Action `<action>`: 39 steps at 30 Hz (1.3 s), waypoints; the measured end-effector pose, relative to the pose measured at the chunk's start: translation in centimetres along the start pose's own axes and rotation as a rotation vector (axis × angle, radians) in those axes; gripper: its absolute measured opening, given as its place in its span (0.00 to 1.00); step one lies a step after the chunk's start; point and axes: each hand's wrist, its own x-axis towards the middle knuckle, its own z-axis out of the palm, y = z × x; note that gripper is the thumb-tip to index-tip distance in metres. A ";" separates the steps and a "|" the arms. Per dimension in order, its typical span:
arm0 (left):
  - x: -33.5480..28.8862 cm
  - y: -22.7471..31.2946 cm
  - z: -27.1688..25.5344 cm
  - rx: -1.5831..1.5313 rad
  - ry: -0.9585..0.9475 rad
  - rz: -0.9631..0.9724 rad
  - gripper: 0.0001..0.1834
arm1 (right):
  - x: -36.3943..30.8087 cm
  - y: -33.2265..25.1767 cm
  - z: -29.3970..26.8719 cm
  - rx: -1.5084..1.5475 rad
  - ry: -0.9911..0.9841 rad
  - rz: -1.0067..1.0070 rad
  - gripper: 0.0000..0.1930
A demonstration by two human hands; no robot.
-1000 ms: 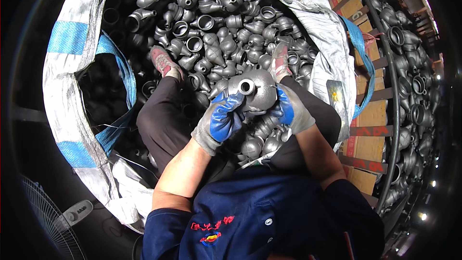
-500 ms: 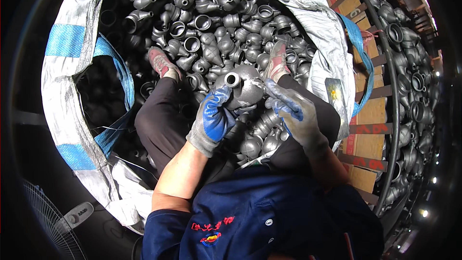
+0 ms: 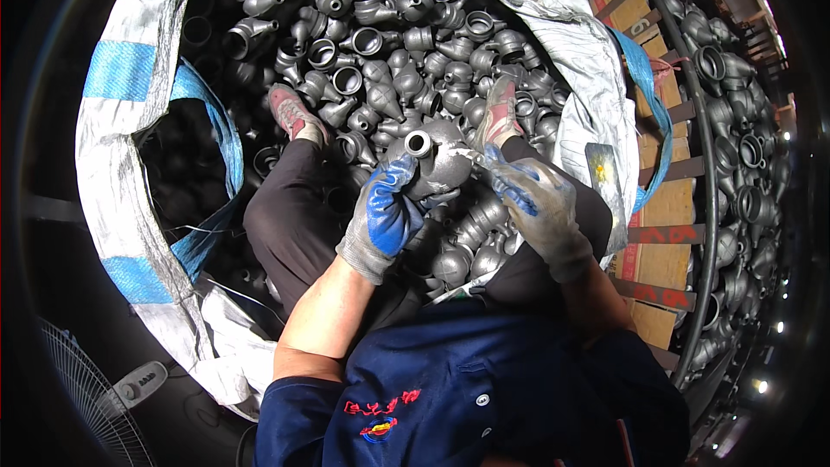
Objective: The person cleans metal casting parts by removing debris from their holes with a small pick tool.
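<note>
My gloved left hand (image 3: 386, 207) is closed round the lower left side of a dark grey metal casting (image 3: 445, 160). The casting has a rounded body and a short open pipe neck that points up toward me. At its right side is my gloved right hand (image 3: 534, 203), fingers bent together and pointing at the casting. A pale, thin tip shows between those fingers and the casting; what it belongs to is too small and hidden to name. Both gloves are grey with blue palms. Many similar castings (image 3: 406, 82) lie heaped below and beyond my hands.
A large white woven bag (image 3: 130, 182) with blue straps surrounds the heap. My shoes (image 3: 296, 112) rest on the castings. To the right stands a metal-framed crate (image 3: 661, 246) lined with cardboard, with more castings (image 3: 748, 151) beyond. A fan (image 3: 86, 393) stands at lower left.
My right hand has shifted slightly right and its fingers have turned at the casting's side. My left hand and the casting are almost unmoved.
</note>
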 end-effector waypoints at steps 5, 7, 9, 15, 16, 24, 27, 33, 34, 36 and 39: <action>0.3 -0.3 -0.5 -0.053 0.030 -0.011 0.24 | -0.2 -0.2 0.0 0.450 -0.025 0.232 0.22; 0.4 -0.4 -0.8 -0.039 0.078 -0.034 0.24 | -0.3 -0.8 0.3 0.795 -0.033 0.384 0.22; 0.4 -0.5 -0.9 -0.037 0.031 -0.008 0.24 | -0.1 -1.2 0.6 0.826 -0.075 0.411 0.21; 0.1 -0.4 -0.5 -0.008 0.000 0.010 0.23 | 0.3 -1.6 1.1 0.744 -0.109 0.339 0.22; 0.1 -0.4 -0.5 -0.008 -0.031 0.020 0.23 | 0.4 -1.7 1.1 0.758 -0.101 0.335 0.22; 0.2 -0.5 -0.8 -0.050 -0.017 0.015 0.21 | 1.0 -3.0 0.9 0.275 -0.088 0.161 0.25; 0.2 -0.6 -0.9 -0.113 0.021 0.006 0.18 | 1.2 -3.8 0.8 0.055 -0.140 0.150 0.27; 0.4 -0.6 -0.8 -0.157 0.095 0.002 0.16 | 1.7 -5.0 0.9 -0.183 -0.128 0.063 0.21; 0.5 -0.6 -0.8 -0.163 0.108 0.002 0.16 | 1.7 -5.1 0.8 -0.210 -0.132 0.049 0.22; 0.5 -0.6 -0.8 -0.159 0.132 -0.006 0.16 | 1.8 -5.2 0.6 -0.255 -0.164 0.038 0.21; 0.5 -0.5 -0.9 -0.163 0.160 -0.015 0.17 | 2.0 -4.8 -0.1 -0.157 -0.277 0.110 0.22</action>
